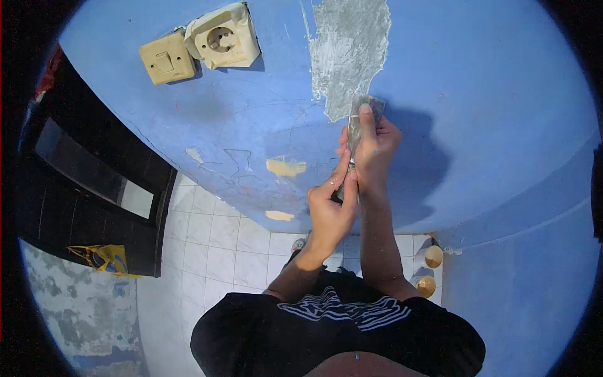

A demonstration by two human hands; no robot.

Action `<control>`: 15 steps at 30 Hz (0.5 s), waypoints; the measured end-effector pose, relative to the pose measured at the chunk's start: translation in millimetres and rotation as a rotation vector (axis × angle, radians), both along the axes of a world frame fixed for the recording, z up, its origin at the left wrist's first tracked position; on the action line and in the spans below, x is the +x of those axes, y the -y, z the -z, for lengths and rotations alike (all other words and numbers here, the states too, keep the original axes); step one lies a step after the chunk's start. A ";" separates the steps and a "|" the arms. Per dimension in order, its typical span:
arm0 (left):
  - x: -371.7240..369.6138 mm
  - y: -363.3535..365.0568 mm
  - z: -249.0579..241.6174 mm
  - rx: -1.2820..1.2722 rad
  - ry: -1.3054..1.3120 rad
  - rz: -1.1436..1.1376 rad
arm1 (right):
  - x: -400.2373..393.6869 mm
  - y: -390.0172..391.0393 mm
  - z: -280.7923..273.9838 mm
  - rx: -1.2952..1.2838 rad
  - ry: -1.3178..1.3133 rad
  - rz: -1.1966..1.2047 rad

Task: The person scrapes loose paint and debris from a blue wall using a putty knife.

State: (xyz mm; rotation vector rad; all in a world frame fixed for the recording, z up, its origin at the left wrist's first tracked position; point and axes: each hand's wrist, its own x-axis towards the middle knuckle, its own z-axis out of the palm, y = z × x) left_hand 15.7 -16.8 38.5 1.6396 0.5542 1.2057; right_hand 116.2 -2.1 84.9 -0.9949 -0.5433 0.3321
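Both my hands are on a putty knife [354,131] held against the blue wall [477,75]. My right hand [377,151] grips the blade, its thumb pressed flat near the wide end. Lower down, my left hand [333,210] is closed around the dark handle, with thumb and index finger close to where the blade begins. The blade's tip lies at the lower right edge of a rough grey patch [348,53] where the blue paint is absent. Whether the blade's edge touches the wall is hard to see.
A light switch [166,60] and a loose-looking socket [221,41] are on the wall at upper left. Cream patches [286,167] mark the paint. Two round tan objects [433,256] sit on the white tiled floor [220,251]. Dark furniture [94,169] stands left.
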 end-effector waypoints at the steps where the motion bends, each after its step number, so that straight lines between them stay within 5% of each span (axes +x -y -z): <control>1: -2.2 -0.3 -4.5 -0.002 -0.004 -0.003 | 0.2 -1.0 -0.5 0.002 0.000 0.008; 4: -5.8 -2.9 -18.1 -0.110 -0.230 0.003 | 3.3 -7.1 -1.8 0.038 0.050 0.029; 9: 18.4 -17.3 -39.6 0.122 0.150 -0.018 | 5.1 -8.6 -53.8 0.064 0.117 0.066; 13: 22.2 -19.0 -28.9 0.259 0.226 -0.050 | 6.6 -5.0 -49.1 0.017 0.120 0.075; 15: 12.1 -7.7 -27.6 0.113 0.047 -0.039 | 4.9 -2.7 -39.2 -0.009 0.070 0.065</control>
